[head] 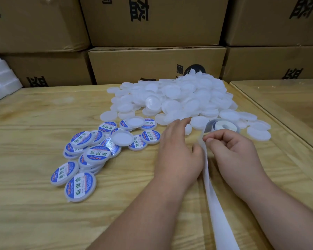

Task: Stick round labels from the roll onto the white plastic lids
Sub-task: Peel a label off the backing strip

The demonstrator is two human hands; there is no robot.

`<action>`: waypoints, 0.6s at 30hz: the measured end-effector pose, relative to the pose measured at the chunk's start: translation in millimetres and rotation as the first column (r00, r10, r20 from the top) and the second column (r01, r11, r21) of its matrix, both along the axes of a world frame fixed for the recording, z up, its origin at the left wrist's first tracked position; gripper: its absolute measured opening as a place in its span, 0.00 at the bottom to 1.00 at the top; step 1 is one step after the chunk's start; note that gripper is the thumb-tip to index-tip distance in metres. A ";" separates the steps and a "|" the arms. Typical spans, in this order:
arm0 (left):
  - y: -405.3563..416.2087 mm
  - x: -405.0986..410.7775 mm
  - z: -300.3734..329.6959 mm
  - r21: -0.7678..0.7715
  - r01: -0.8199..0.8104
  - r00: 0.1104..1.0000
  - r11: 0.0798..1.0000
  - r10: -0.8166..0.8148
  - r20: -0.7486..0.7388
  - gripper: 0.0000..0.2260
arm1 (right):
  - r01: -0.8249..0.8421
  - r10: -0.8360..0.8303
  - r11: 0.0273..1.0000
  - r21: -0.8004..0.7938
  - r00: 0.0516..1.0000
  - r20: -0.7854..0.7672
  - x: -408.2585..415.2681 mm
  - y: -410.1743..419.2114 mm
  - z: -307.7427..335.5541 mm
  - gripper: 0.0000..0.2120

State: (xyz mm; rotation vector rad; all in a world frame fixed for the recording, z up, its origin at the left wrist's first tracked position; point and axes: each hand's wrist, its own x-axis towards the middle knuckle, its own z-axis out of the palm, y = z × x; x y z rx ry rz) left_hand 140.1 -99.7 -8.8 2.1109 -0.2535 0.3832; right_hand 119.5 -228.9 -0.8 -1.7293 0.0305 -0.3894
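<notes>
**Hands at the liner strip, between 2 piles of lids**

The right hand [235, 150] curls its fingers round the white backing strip [212, 197], pinching it just below the label roll [222, 126], which lies flat on the wooden table [34, 204] at the near edge of the heap. That hold likely keeps the strip taut so a label can lift off. The left hand [179, 152] sits just beside it, fingers stretched loosely toward the pile of unlabelled white lids [172, 98] and the thumb touching the strip; whether it already carries a peeled label is hard to tell, since its underside is hidden.

The spent strip trails back toward the person, out of the working area. Finished lids with blue and white labels [83, 159] lie in a loose group to the left, well apart from the blank heap, so done and undone stock stay separate. A few blank lids rest among the labelled ones. Cardboard boxes [152, 64] wall the back of the table.
</notes>
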 end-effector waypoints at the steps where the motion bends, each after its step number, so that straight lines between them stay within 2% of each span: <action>1: -3.1 3.8 -2.0 0.053 0.007 0.999 0.999 -0.005 -0.036 0.31 | -0.007 0.007 1.000 0.005 1.000 0.002 -0.3 0.2 -0.1 0.14; 4: -9.2 22.0 -5.3 0.170 -0.007 0.991 0.985 0.029 -0.131 0.37 | -0.023 0.023 0.999 0.036 1.000 0.003 -1.3 0.4 0.3 0.09; 8: -10.3 51.6 -1.5 0.228 -0.061 0.980 0.972 0.102 -0.170 0.38 | 0.001 0.000 0.998 0.059 1.000 -0.016 -0.5 0.0 -1.0 0.12; 12: -11.6 72.5 0.2 0.342 -0.093 0.966 0.935 0.168 -0.198 0.40 | 0.144 -0.145 0.989 0.023 0.989 0.027 -0.2 -3.7 -2.0 0.06; 14: -12.4 78.1 -0.6 0.391 -0.094 0.963 0.915 0.183 -0.197 0.37 | 0.215 -0.214 0.977 -0.003 0.975 0.061 0.7 -5.8 -1.8 0.09; 18: -13.4 74.2 -5.9 0.413 -0.111 0.986 0.904 0.153 -0.071 0.24 | 0.271 -0.270 0.961 -0.056 0.962 0.027 4.2 -9.7 -3.6 0.12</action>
